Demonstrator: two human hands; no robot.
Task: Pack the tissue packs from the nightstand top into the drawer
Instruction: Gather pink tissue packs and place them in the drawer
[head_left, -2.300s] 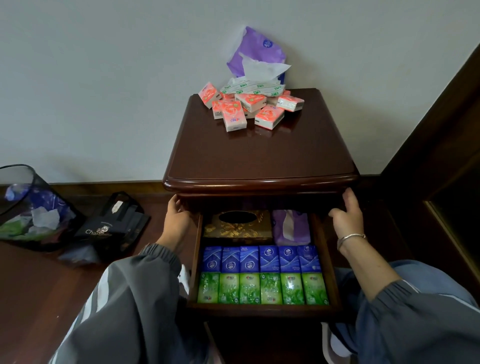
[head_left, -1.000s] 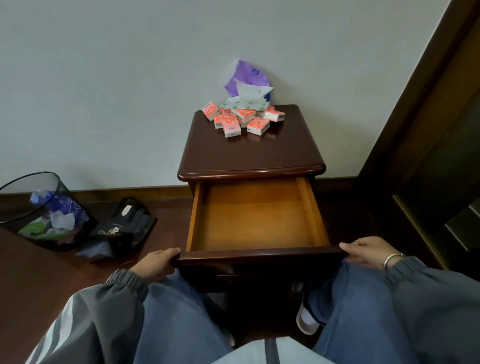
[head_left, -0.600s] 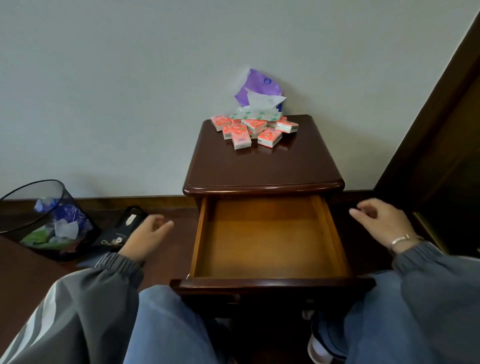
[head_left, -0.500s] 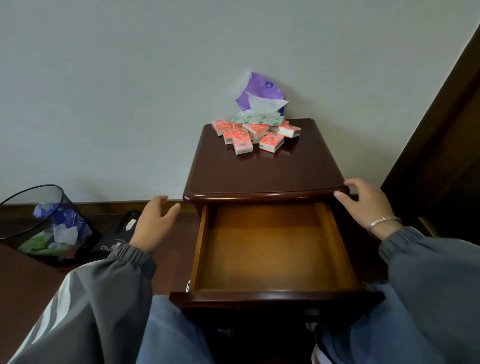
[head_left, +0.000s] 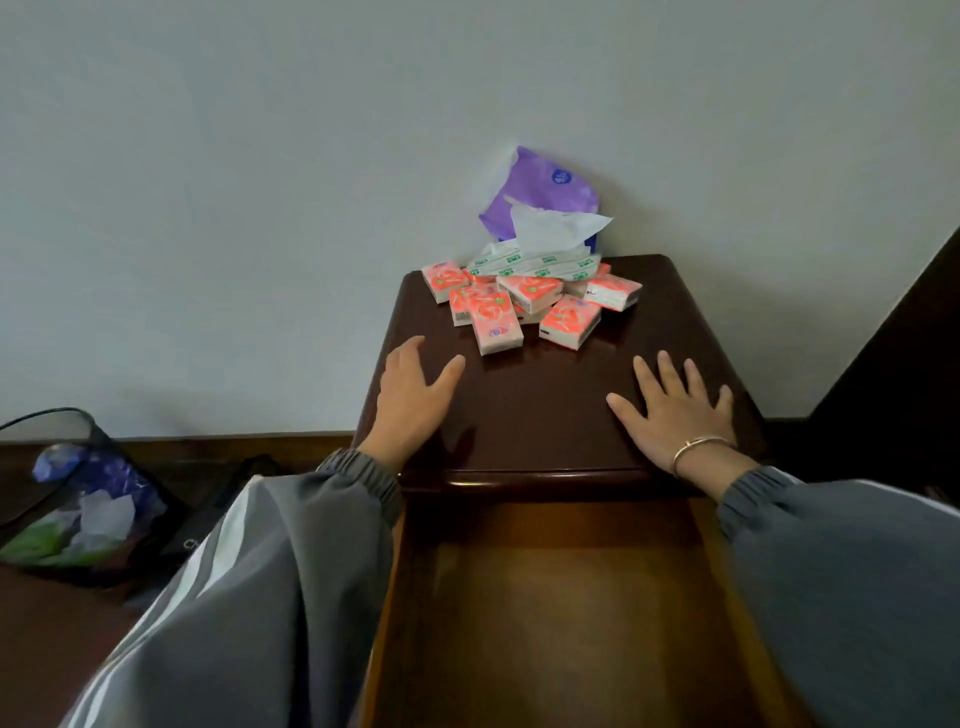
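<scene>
Several small pink tissue packs (head_left: 524, 306) lie in a loose pile at the back of the dark wooden nightstand top (head_left: 545, 410). A white-and-green pack (head_left: 540, 264) lies on the pile's far side. Behind it a purple tissue bag (head_left: 545, 192) with a white tissue sticking out leans on the wall. The top drawer (head_left: 561, 613) is pulled out below, its wooden bottom bare. My left hand (head_left: 410, 400) and my right hand (head_left: 675, 410) hover over the top in front of the pile, fingers spread, holding nothing.
A black mesh waste bin (head_left: 67, 499) with crumpled wrappers stands on the floor at the left, a black bag (head_left: 208, 525) beside it. Dark wooden furniture (head_left: 898, 364) rises at the right. A grey wall is behind the nightstand.
Both hands let go of the drawer front, rose past the nightstand's edge and now reach over the top toward the pile. The view has moved closer.
</scene>
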